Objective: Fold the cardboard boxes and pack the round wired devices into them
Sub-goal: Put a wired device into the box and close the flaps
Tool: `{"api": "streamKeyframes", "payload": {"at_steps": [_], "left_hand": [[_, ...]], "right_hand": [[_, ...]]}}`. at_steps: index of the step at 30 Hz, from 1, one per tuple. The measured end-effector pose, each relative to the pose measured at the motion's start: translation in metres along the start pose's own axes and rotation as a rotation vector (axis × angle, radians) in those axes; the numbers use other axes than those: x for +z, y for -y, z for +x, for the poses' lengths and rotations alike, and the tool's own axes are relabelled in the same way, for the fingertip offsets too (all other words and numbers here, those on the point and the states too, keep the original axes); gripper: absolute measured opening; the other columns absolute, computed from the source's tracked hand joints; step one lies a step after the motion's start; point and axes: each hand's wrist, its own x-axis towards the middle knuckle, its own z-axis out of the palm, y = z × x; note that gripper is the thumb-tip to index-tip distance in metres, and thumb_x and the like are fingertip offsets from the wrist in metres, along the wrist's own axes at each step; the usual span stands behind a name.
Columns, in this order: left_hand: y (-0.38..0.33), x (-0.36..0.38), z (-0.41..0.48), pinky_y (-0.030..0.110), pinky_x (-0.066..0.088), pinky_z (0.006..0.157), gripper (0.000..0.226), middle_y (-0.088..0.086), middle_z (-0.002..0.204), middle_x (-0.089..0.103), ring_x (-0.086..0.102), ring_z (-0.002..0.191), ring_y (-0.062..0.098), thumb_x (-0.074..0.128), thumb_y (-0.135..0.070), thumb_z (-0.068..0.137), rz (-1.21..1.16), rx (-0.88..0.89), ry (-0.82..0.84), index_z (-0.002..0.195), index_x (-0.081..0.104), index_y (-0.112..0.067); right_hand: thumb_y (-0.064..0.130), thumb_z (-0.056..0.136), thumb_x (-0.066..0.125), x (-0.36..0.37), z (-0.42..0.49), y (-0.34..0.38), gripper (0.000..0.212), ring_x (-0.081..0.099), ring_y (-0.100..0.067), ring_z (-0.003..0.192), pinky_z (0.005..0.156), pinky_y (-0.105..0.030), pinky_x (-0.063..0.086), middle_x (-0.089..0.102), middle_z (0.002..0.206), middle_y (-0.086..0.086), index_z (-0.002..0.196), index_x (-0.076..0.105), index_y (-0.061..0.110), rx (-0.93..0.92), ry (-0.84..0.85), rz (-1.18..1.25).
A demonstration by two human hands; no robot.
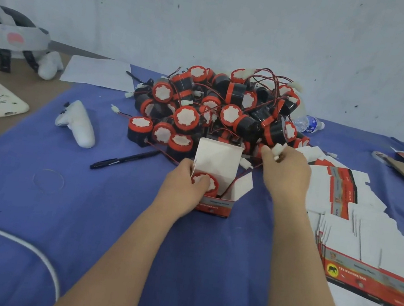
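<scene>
Blue cloth (78, 212) bench: left hand (185, 184) curls round a round device (204, 181) seated in the open box (213, 205), steadying both, right hand (286, 172) just behind-right of box pinches the white connector (277, 149), likely to tuck its wire in.

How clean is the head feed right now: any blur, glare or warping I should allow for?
Head view: light flat and even, no glare, faint shadows only; the box in the left hand and the connector in the right hand are fairly sharp, box print unreadable; flat boxes and the far right edge smear; wide-angle bends the frame edges.
</scene>
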Motion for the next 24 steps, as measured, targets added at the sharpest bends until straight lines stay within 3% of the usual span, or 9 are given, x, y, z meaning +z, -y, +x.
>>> {"api": "streamKeyframes", "payload": {"at_steps": [2,4,7,10,13,15,18,21,24], "left_hand": [[-0.002,0.002,-0.002,0.014,0.038,0.057,0.019,-0.010,0.099,0.052,0.051,0.080,0.004,0.052,-0.026,0.095,0.018,0.007,-0.001,0.111,0.043,-0.023],[-0.003,0.002,-0.003,0.012,0.037,0.057,0.017,-0.009,0.101,0.053,0.051,0.081,0.004,0.052,-0.024,0.095,0.017,0.017,0.029,0.110,0.043,-0.023],[-0.004,0.002,-0.003,0.014,0.040,0.059,0.016,-0.009,0.099,0.053,0.051,0.080,0.001,0.052,-0.023,0.096,0.011,0.015,0.046,0.109,0.043,-0.022],[-0.007,0.003,-0.003,0.017,0.041,0.059,0.016,-0.007,0.099,0.053,0.051,0.079,0.004,0.051,-0.023,0.097,0.018,-0.005,-0.007,0.108,0.040,-0.020],[-0.008,0.002,-0.003,0.036,0.051,0.072,0.016,0.003,0.107,0.056,0.057,0.093,0.021,0.050,-0.022,0.096,0.057,-0.053,-0.131,0.106,0.038,-0.017],[-0.008,-0.001,-0.002,0.045,0.051,0.082,0.016,0.009,0.109,0.058,0.057,0.099,0.029,0.048,-0.020,0.095,0.069,-0.097,-0.207,0.106,0.038,-0.013],[-0.007,-0.004,-0.001,0.045,0.050,0.080,0.012,0.013,0.109,0.058,0.057,0.099,0.033,0.045,-0.018,0.096,0.076,-0.127,-0.245,0.103,0.037,-0.012],[-0.006,-0.005,0.000,0.042,0.049,0.076,0.010,0.012,0.110,0.058,0.057,0.098,0.031,0.045,-0.016,0.097,0.053,-0.115,-0.222,0.103,0.038,-0.013],[-0.006,-0.005,0.000,0.041,0.050,0.077,0.012,0.010,0.110,0.059,0.056,0.099,0.029,0.046,-0.016,0.097,0.034,-0.105,-0.213,0.107,0.040,-0.013]], "right_hand": [[0.030,0.094,0.054,-0.014,-0.008,-0.008,0.024,0.053,-0.023,0.071,0.060,-0.029,0.036,0.054,0.069,-0.004,0.077,0.054,0.013,0.058,0.050,-0.052],[0.022,0.091,0.055,-0.027,-0.013,-0.014,0.023,0.053,-0.027,0.072,0.054,-0.028,0.033,0.058,0.072,-0.012,0.077,0.058,0.005,0.094,0.138,-0.108],[0.020,0.090,0.058,-0.041,-0.019,-0.006,0.031,0.052,-0.026,0.065,0.050,-0.027,0.033,0.062,0.076,-0.026,0.077,0.063,-0.008,0.011,0.175,-0.054],[0.022,0.089,0.063,-0.046,-0.030,0.018,0.021,0.057,-0.015,0.058,0.057,-0.027,0.047,0.068,0.071,-0.011,0.079,0.067,0.004,-0.195,0.276,0.173],[0.023,0.090,0.061,-0.035,-0.042,0.039,0.014,0.065,-0.008,0.060,0.066,-0.029,0.057,0.071,0.070,0.001,0.082,0.070,0.018,-0.262,0.471,0.246],[0.015,0.092,0.053,-0.023,-0.046,0.047,0.018,0.067,-0.011,0.074,0.076,-0.032,0.057,0.072,0.085,0.000,0.093,0.072,0.013,-0.329,0.536,0.134],[0.007,0.096,0.044,-0.013,-0.049,0.057,0.030,0.059,-0.008,0.099,0.080,-0.019,0.047,0.064,0.118,0.000,0.122,0.059,0.015,-0.437,0.587,-0.040],[0.002,0.096,0.043,-0.014,-0.050,0.068,0.032,0.058,-0.016,0.107,0.086,-0.026,0.049,0.061,0.123,-0.003,0.122,0.056,0.015,-0.498,0.651,-0.106],[-0.004,0.092,0.043,-0.011,-0.044,0.077,0.037,0.061,-0.026,0.105,0.089,-0.034,0.052,0.065,0.120,-0.006,0.117,0.066,0.012,-0.499,0.752,-0.386]]}}
